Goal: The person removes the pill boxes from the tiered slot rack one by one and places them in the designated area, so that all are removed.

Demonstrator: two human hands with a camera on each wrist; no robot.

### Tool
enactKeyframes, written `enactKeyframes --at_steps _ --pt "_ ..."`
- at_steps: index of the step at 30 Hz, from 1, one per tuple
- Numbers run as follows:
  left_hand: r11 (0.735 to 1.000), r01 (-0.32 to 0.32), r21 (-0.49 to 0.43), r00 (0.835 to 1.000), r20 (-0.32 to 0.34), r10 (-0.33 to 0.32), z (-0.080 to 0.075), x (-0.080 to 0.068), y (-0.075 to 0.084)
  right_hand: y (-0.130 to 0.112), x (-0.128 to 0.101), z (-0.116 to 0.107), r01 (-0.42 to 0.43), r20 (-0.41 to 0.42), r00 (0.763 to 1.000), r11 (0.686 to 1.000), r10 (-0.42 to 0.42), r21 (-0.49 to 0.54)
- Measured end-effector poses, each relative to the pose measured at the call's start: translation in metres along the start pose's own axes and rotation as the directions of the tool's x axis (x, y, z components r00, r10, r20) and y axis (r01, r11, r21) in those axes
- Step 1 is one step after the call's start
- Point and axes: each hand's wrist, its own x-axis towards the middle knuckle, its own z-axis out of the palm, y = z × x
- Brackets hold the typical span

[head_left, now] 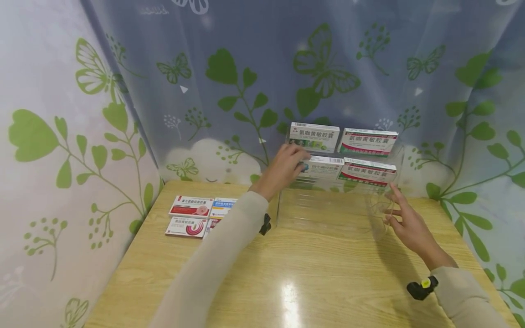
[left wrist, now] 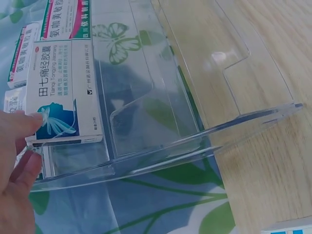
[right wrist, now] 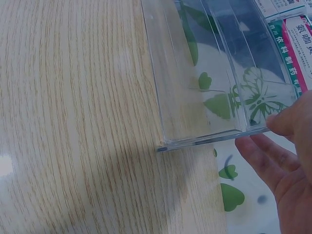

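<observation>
The head view looks forward and down from behind both arms, taking in the whole tabletop [head_left: 311, 273], the clear rack [head_left: 328, 209] and the curtain behind. The left wrist view sits very near the rack's [left wrist: 161, 122] left end, facing along its tiers. The right wrist view looks closely at its [right wrist: 204, 97] right end. All three share the rack.
</observation>
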Motion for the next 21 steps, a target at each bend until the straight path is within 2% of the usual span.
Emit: enactKeyframes --at_steps 5,11,16,21 --pt "0.999 -0.004 -0.037 1.000 -0.011 0.003 0.000 0.000 0.000 0.000 0.001 -0.001 0.002 -0.008 1.000 1.000 -0.002 -0.018" --pt "0.993 0.028 -0.113 1.000 0.004 -0.027 -0.003 0.001 0.001 -0.001 0.000 -0.001 -0.005 -0.004 1.000 1.000 0.005 -0.024" --pt "0.976 0.046 -0.214 0.998 -0.038 -0.056 -0.017 0.002 0.001 0.001 0.000 0.000 -0.003 0.000 1.000 1.000 0.003 -0.017" --pt "0.954 0.010 -0.301 0.993 -0.109 -0.045 -0.037 -0.002 0.000 0.003 0.000 0.001 0.006 0.003 1.000 1.000 -0.006 -0.011"
